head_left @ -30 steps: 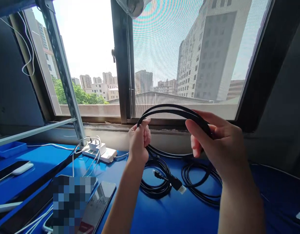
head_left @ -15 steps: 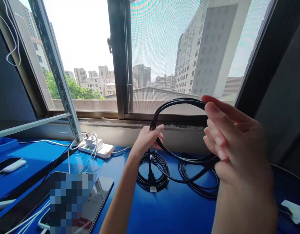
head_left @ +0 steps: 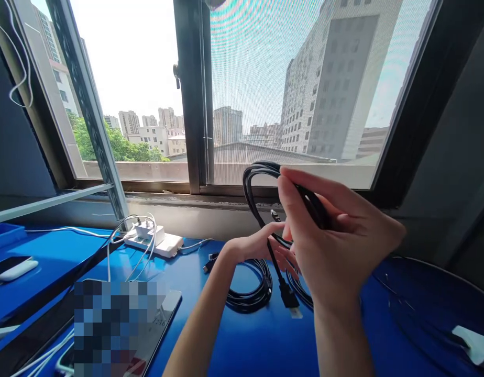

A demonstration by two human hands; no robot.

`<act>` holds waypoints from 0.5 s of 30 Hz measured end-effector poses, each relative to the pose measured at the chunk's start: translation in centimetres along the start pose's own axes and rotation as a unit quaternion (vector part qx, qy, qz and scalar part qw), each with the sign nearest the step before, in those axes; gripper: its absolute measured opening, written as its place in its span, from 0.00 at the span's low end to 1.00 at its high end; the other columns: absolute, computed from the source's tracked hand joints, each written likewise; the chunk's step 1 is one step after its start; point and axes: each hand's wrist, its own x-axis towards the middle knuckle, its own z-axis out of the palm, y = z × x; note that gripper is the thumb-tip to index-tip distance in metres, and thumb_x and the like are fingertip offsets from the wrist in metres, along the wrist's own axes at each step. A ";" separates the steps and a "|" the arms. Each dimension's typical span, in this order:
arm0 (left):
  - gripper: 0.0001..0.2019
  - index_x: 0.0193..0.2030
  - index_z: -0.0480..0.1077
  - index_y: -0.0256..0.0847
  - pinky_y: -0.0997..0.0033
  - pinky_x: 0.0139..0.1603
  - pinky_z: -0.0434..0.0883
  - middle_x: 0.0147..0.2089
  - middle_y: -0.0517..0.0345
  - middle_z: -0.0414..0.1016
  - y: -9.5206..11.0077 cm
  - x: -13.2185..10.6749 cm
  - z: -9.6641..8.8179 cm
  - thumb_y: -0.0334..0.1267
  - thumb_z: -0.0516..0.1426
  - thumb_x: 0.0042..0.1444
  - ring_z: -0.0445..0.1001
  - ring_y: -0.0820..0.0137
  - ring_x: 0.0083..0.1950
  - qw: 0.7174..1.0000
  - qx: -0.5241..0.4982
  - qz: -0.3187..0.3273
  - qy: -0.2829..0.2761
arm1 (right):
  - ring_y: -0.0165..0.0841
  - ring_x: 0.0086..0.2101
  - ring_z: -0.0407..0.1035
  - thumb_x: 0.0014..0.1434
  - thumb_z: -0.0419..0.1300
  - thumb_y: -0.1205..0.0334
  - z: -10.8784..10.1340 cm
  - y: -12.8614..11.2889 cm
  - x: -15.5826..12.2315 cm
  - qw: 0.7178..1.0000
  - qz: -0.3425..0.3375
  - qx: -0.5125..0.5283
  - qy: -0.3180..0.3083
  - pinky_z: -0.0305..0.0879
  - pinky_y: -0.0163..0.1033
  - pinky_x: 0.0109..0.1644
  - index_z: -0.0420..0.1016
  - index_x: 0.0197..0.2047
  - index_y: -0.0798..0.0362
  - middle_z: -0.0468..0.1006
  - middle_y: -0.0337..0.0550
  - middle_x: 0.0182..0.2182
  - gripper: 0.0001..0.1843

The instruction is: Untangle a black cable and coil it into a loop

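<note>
A looped black cable (head_left: 253,201) hangs in the air over the table, held by both hands. My right hand (head_left: 332,235) pinches the top of the loop between thumb and forefinger, its other fingers curled around part of the coil. My left hand (head_left: 260,246) grips the lower part of the loop, partly hidden behind the right hand. A flat-ended black plug (head_left: 288,296) dangles below the left hand, and a second connector (head_left: 275,215) sticks up above it. Beneath lies another coiled black cable (head_left: 250,301), with a third coil (head_left: 300,288) partly covered by my hands.
A white power strip (head_left: 167,244) with adapters sits by the wall. At the left front lies a dark tablet (head_left: 167,314), partly blurred out. A metal shelf post (head_left: 85,99) rises at the left; a white plug (head_left: 475,343) lies at the right on the blue table (head_left: 250,348).
My right hand has moved left, close to my left hand, which has shifted slightly right and down. The held loop has narrowed, and its dangling plug has swung to the right.
</note>
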 end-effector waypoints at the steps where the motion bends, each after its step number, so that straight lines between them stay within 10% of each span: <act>1: 0.29 0.27 0.75 0.34 0.71 0.31 0.72 0.25 0.52 0.77 0.0 0.2 -0.1 0.53 0.42 0.61 0.77 0.65 0.32 0.998 -0.043 0.022 -0.026 | 0.26 0.15 0.63 0.54 0.64 0.59 -0.1 -0.1 0.1 1.000 0.012 -0.002 -0.003 0.60 0.33 0.17 0.81 0.35 0.50 0.72 0.35 0.17 0.07; 10: 0.16 0.37 0.71 0.39 0.76 0.34 0.70 0.30 0.58 0.77 -0.1 0.7 -1.4 0.52 0.60 0.51 0.76 0.72 0.32 0.939 -0.197 0.240 0.146 | 0.22 0.10 0.50 0.56 0.60 0.50 0.0 3.1 1.4 0.991 0.106 0.074 0.030 0.44 0.31 0.11 0.76 0.43 0.51 0.57 0.27 0.09 0.17; 15: 0.20 0.28 0.63 0.39 0.80 0.24 0.66 0.24 0.62 0.72 0.4 0.3 -2.0 0.53 0.63 0.46 0.74 0.74 0.25 0.878 -0.309 0.268 0.247 | 0.19 0.10 0.52 0.60 0.52 0.48 0.6 7.3 1.5 0.990 0.128 0.060 0.009 0.50 0.29 0.13 0.73 0.47 0.53 0.74 0.36 0.22 0.21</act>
